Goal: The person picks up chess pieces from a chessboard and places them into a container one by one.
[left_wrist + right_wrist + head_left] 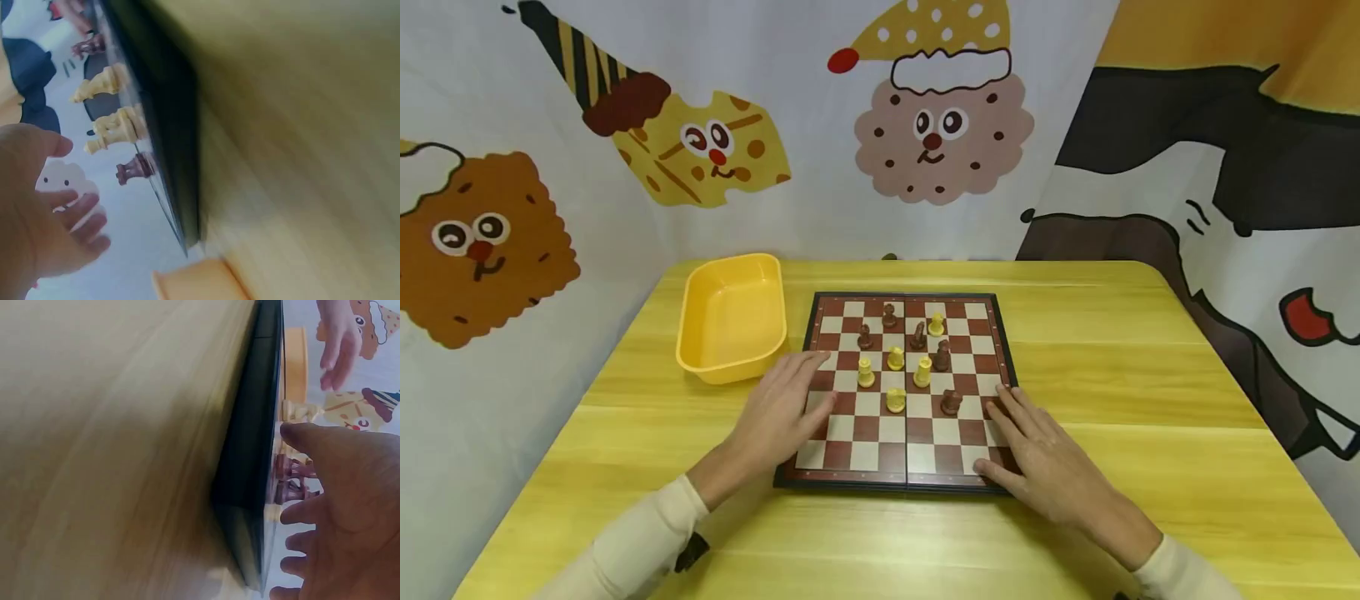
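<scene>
A red-brown and white chessboard [880, 458] with a black rim lies flat on the table. Several dark brown chess pieces [942, 356] and several pale yellow ones [865, 372] stand upright, mostly around its middle and far half. My left hand [775, 412] is spread at the board's left side, fingers reaching over the edge squares. On the opposite side, my right hand [1052, 462] extends its fingers over the near right edge of the board. Neither hand holds a piece. In the left wrist view the left hand [50, 212] appears raised beside the board; whether either touches it, I cannot tell.
A yellow plastic tub [730, 367] stands just left of the board, close to my left hand. The wood-grain table [1150, 350] runs back to a white cloth [820, 225] printed with cartoon figures.
</scene>
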`<state>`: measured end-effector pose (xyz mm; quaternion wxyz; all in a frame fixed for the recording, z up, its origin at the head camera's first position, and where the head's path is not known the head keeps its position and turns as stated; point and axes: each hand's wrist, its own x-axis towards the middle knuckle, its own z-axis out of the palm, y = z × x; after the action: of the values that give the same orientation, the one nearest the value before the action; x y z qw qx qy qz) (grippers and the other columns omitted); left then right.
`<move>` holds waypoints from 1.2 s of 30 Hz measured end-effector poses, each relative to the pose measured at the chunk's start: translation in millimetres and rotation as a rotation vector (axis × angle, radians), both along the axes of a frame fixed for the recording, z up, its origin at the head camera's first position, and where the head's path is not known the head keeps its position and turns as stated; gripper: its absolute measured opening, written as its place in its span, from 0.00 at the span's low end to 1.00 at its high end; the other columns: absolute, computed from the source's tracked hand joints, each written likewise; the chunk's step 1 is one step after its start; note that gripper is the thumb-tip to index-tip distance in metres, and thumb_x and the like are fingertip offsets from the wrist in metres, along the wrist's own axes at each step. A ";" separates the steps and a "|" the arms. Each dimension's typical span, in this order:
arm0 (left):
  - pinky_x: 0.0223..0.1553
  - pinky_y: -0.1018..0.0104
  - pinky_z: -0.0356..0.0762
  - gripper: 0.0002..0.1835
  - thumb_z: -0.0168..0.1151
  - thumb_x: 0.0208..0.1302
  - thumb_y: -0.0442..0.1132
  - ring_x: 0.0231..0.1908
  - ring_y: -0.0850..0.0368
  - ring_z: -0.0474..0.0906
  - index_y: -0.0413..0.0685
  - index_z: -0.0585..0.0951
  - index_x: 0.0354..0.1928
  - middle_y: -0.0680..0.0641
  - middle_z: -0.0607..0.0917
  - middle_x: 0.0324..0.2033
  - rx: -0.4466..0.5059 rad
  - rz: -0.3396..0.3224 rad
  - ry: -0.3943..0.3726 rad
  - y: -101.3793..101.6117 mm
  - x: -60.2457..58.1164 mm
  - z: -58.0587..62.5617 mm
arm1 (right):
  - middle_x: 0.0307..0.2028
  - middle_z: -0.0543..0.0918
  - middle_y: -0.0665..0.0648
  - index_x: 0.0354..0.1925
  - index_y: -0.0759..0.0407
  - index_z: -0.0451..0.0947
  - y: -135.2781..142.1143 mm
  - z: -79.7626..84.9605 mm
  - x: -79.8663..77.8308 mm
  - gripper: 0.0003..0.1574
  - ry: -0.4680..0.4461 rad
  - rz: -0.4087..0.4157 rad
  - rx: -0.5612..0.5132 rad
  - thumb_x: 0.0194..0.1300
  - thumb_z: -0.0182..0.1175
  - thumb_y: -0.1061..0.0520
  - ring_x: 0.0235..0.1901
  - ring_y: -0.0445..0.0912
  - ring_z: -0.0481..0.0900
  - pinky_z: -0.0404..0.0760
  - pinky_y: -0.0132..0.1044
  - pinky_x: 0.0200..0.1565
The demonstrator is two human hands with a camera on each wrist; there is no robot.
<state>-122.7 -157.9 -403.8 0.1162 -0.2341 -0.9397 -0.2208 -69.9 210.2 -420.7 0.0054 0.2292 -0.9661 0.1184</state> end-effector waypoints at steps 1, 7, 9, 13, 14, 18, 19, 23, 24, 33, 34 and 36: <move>0.67 0.44 0.65 0.31 0.62 0.73 0.47 0.66 0.41 0.67 0.37 0.71 0.70 0.37 0.73 0.66 0.046 -0.003 -0.059 4.4 -3.7 1.1 | 0.76 0.55 0.69 0.75 0.68 0.62 1.2 0.1 -0.5 0.53 -0.004 0.008 0.005 0.73 0.56 0.30 0.75 0.64 0.52 0.60 0.64 0.68; 0.66 0.41 0.65 0.25 0.56 0.77 0.36 0.68 0.40 0.66 0.35 0.70 0.71 0.35 0.71 0.68 0.429 -0.055 -0.409 23.0 -25.3 -3.9 | 0.74 0.63 0.67 0.71 0.71 0.67 10.4 5.8 -15.7 0.47 -0.058 0.066 -0.010 0.73 0.59 0.35 0.72 0.64 0.60 0.66 0.61 0.66; 0.65 0.43 0.68 0.24 0.53 0.76 0.30 0.67 0.39 0.68 0.32 0.69 0.71 0.35 0.72 0.67 0.517 -0.088 -0.492 25.1 -33.1 -7.3 | 0.74 0.61 0.67 0.71 0.71 0.66 12.4 7.8 -25.9 0.47 -0.099 0.092 -0.021 0.73 0.60 0.36 0.71 0.65 0.61 0.67 0.61 0.65; 0.59 0.50 0.76 0.23 0.52 0.75 0.25 0.61 0.42 0.74 0.32 0.71 0.70 0.36 0.76 0.65 0.595 -0.098 -0.628 26.3 -41.7 -10.8 | 0.75 0.58 0.69 0.72 0.72 0.64 15.7 10.3 -42.3 0.51 -0.177 0.145 -0.019 0.71 0.62 0.35 0.72 0.66 0.58 0.68 0.62 0.64; 0.58 0.51 0.77 0.23 0.54 0.75 0.26 0.60 0.43 0.75 0.33 0.72 0.69 0.37 0.77 0.64 0.604 -0.087 -0.650 26.6 -42.4 -11.1 | 0.75 0.57 0.69 0.72 0.72 0.64 16.3 10.9 -44.6 0.52 -0.193 0.152 -0.023 0.70 0.62 0.35 0.72 0.66 0.57 0.67 0.62 0.65; 0.58 0.52 0.77 0.22 0.56 0.75 0.28 0.60 0.43 0.76 0.33 0.72 0.68 0.37 0.78 0.62 0.683 -0.081 -0.711 32.0 -44.8 -9.8 | 0.76 0.55 0.70 0.73 0.73 0.62 19.8 12.6 -48.2 0.54 -0.228 0.155 -0.039 0.70 0.62 0.34 0.73 0.67 0.54 0.64 0.62 0.66; 0.58 0.52 0.77 0.22 0.56 0.75 0.28 0.60 0.44 0.76 0.33 0.72 0.68 0.37 0.78 0.62 0.693 -0.073 -0.715 34.1 -45.1 -8.9 | 0.76 0.54 0.71 0.73 0.73 0.61 20.4 13.2 -48.1 0.55 -0.237 0.159 -0.043 0.70 0.61 0.34 0.74 0.67 0.53 0.64 0.62 0.67; 0.55 0.55 0.79 0.19 0.58 0.74 0.28 0.57 0.46 0.78 0.32 0.76 0.65 0.38 0.81 0.58 0.695 -0.020 -0.681 41.5 -46.2 -8.4 | 0.77 0.50 0.72 0.75 0.74 0.56 20.7 15.9 -48.2 0.56 -0.277 0.174 -0.049 0.72 0.59 0.33 0.74 0.68 0.50 0.61 0.63 0.67; 0.54 0.56 0.79 0.18 0.58 0.74 0.28 0.55 0.47 0.79 0.32 0.77 0.63 0.38 0.83 0.56 0.689 -0.006 -0.666 43.0 -46.2 -8.8 | 0.77 0.50 0.72 0.75 0.75 0.56 20.4 16.9 -48.2 0.56 -0.289 0.177 -0.048 0.72 0.58 0.34 0.74 0.69 0.49 0.61 0.63 0.67; 0.53 0.58 0.80 0.14 0.63 0.72 0.29 0.55 0.49 0.81 0.33 0.84 0.56 0.41 0.87 0.50 0.682 0.016 -0.529 44.5 -48.0 -21.4 | 0.77 0.48 0.73 0.75 0.75 0.54 15.8 24.0 -48.2 0.53 -0.347 0.178 -0.037 0.74 0.59 0.38 0.75 0.69 0.45 0.57 0.64 0.68; 0.54 0.58 0.80 0.14 0.63 0.72 0.30 0.56 0.49 0.80 0.33 0.84 0.56 0.42 0.87 0.50 0.701 0.018 -0.536 44.0 -47.7 -23.2 | 0.77 0.47 0.73 0.75 0.75 0.54 15.2 24.4 -48.0 0.53 -0.352 0.180 -0.034 0.74 0.59 0.39 0.75 0.69 0.44 0.57 0.64 0.68; 0.55 0.59 0.80 0.14 0.63 0.72 0.30 0.58 0.49 0.79 0.34 0.84 0.56 0.42 0.87 0.50 0.741 0.030 -0.557 43.4 -46.8 -25.0 | 0.77 0.47 0.73 0.75 0.75 0.54 14.0 25.2 -47.4 0.52 -0.358 0.185 -0.032 0.74 0.59 0.40 0.75 0.69 0.44 0.57 0.64 0.68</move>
<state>-169.6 -114.5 -428.8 -0.0618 -0.0949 -0.7961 -0.5945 -117.3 224.3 -395.5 -0.1740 0.2922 -0.9244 0.1724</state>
